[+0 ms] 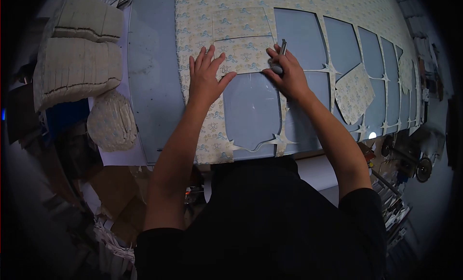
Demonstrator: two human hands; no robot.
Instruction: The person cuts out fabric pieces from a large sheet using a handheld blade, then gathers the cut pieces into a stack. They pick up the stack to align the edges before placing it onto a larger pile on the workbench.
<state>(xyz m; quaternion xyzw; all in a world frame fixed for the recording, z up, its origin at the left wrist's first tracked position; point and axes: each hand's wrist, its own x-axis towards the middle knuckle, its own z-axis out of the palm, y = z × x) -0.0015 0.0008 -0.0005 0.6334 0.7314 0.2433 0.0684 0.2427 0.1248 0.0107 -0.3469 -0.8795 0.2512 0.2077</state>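
Note:
A cream fabric sheet (241,52) with a small blue and yellow print is spread over the blue-grey table (156,63). My left hand (207,77) lies flat on it, fingers spread, by the left edge of a partly cut panel. My right hand (289,75) is closed around what looks like a utility knife (283,47), its slim metal end pointing away from me and a rounded grey part under the fingers. Beyond my hands, a panel outline (241,24) shows as cut lines in the fabric. Whether the blade is out cannot be seen.
Openings in the fabric run to the right, with thin strips between them. A loose cut piece (354,94) lies across some of these. At left are thick stacks of cut pieces (79,65) and a smaller rounded stack (113,121). The table's front edge is near my body.

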